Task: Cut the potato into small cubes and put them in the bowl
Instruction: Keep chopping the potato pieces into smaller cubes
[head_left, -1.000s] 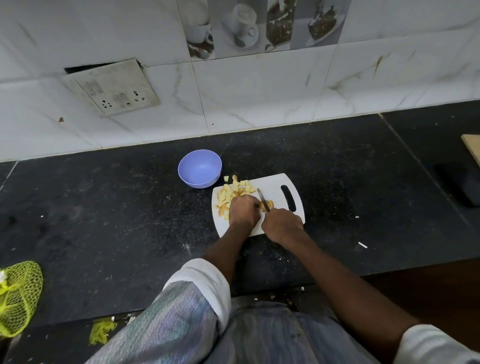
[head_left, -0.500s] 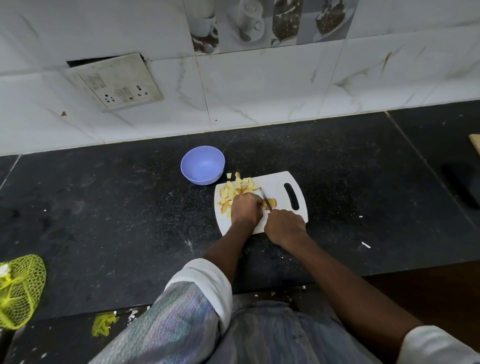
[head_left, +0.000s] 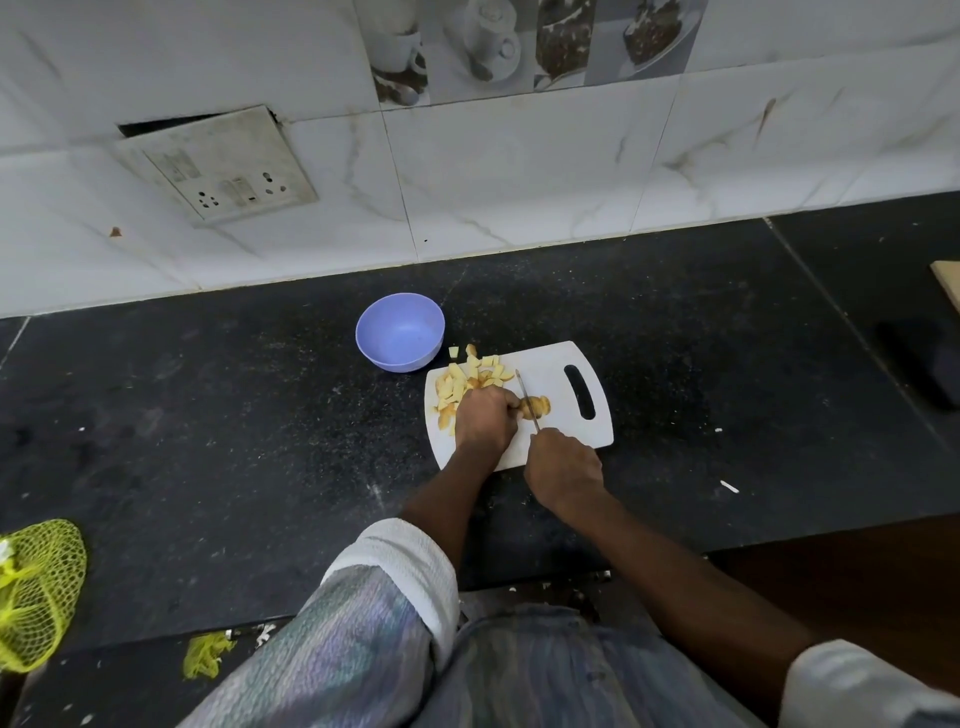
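On the desk: a white plastic cutting board with a slot handle (head_left: 550, 384) lay on the black speckled stone desk (head_left: 208, 441), and a round lilac plastic bowl (head_left: 400, 338) stood just beyond its far left corner, with nothing in it.
Potato: pale yellow cut potato cubes (head_left: 462, 382) were heaped on the far left part of the board, one or two at its far edge near the bowl; the uncut brownish potato piece (head_left: 535, 406) lay mid-board.
Risk: the steel blade of the small knife (head_left: 525, 400) stood right beside the holding fingers, so a slip on the short remnant could likely nick them; loose cubes at the edge could roll onto the desk.
Left grip: the left hand (head_left: 485, 421) was curled down over the potato piece, pinning it to the board.
Right grip: the right hand (head_left: 563, 467) was clenched round the knife's handle, the blade laid across the piece.
Stage: cutting looked nearly done; no cubes were in the bowl yet.
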